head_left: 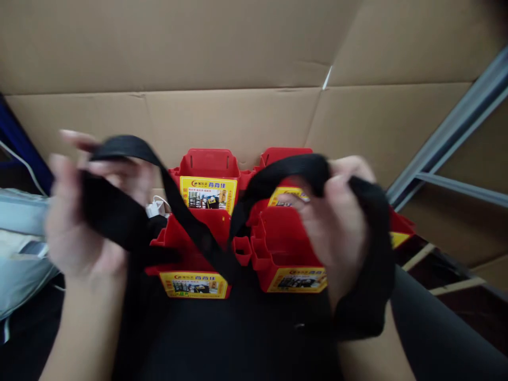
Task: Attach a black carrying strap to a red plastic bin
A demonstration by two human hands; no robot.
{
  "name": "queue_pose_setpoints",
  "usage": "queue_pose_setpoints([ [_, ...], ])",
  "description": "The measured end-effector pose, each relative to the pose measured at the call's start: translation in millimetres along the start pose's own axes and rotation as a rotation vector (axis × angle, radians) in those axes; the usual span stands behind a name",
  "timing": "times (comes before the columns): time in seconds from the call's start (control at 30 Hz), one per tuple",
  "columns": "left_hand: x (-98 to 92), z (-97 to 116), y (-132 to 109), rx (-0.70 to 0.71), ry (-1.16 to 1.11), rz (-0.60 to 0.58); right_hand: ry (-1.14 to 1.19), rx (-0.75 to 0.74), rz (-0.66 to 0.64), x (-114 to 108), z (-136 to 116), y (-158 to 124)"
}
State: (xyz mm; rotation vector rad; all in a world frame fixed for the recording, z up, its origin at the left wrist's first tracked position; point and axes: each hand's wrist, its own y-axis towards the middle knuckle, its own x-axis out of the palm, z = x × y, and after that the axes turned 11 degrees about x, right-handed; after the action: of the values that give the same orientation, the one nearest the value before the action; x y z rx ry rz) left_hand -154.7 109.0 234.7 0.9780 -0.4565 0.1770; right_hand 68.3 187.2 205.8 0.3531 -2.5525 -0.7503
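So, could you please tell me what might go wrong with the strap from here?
The black strap sags between the left hand and right hand, low over the red bins; it might snag a bin edge. It also loops around the right hand, so it could tangle.

Red bins [206, 222] under the strap [190, 222]; cardboard [238, 116] close behind.

Yellow labels [208, 194] on the red bins [206, 222] carry Chinese characters, too blurred to read.
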Motion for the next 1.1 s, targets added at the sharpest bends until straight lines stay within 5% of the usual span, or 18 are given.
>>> queue_pose_setpoints([
  [0.1,21.1,-20.8,-15.0,-0.188,-0.121,-0.194,-0.208,0.105,-0.143,26.9,3.2,-17.1],
  [0.17,25.5,-32.5,-22.2,-0.249,0.011,-0.249,-0.309,0.166,-0.192,34.0,5.5,-20.3],
  [0.43,20.8,-47.2,-22.2,-0.311,0.348,-0.297,-0.190,0.402,-0.344,12.9,22.3,-5.4],
  [0.57,15.7,-45.5,-17.4,-0.341,0.462,-0.294,-0.202,0.388,-0.307,4.5,27.5,-1.2],
  [0.77,31.1,-54.7,-38.4,-0.503,0.588,-0.582,-0.468,0.194,-0.150,9.4,31.1,-6.8],
  [0.93,44.7,-67.4,-53.5,-0.320,0.562,-0.393,-0.729,0.001,-0.226,16.4,21.0,-14.2],
  [1.1,15.6,-38.6,-15.9,-0.188,0.496,-0.079,-0.586,0.001,-0.330,8.2,5.5,-13.2],
])
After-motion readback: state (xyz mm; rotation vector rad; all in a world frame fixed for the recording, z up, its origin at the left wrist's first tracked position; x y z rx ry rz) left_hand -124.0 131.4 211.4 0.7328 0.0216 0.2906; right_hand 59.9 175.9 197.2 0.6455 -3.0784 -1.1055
